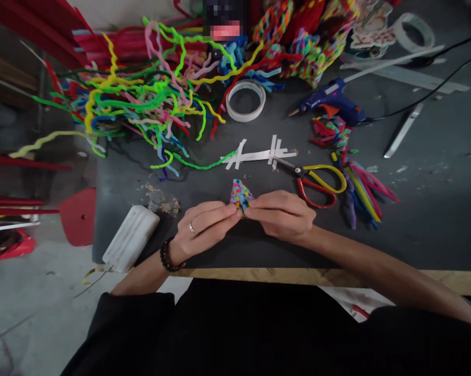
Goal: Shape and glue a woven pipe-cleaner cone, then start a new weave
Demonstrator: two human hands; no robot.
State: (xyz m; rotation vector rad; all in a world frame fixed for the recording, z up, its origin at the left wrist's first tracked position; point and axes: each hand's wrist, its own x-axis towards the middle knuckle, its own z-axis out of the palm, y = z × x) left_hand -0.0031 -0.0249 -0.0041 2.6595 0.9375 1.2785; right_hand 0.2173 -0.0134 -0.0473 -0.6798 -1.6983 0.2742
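A small multicoloured woven piece (241, 193), roughly triangular and seemingly made of pipe cleaners, is pinched between both hands above the dark tabletop. My left hand (207, 222), with a ring and a beaded bracelet, grips its lower left edge. On the other side, my right hand (284, 211) has thumb and fingers closed on its lower right edge. The fingertips hide the bottom of the piece. Just beyond lie crossed strips of white tape (254, 155) with a green pipe cleaner (199, 166) running to them. Scissors (316, 183) with red and yellow handles rest right of the tape.
Loose pipe cleaners (141, 99) pile up at the back left. A tape roll (245, 101) and a blue glue gun (331, 102) with a cord lie beyond the hands. A white power strip (131, 237) sits near the left edge; cut pipe cleaners (363, 193) lie right.
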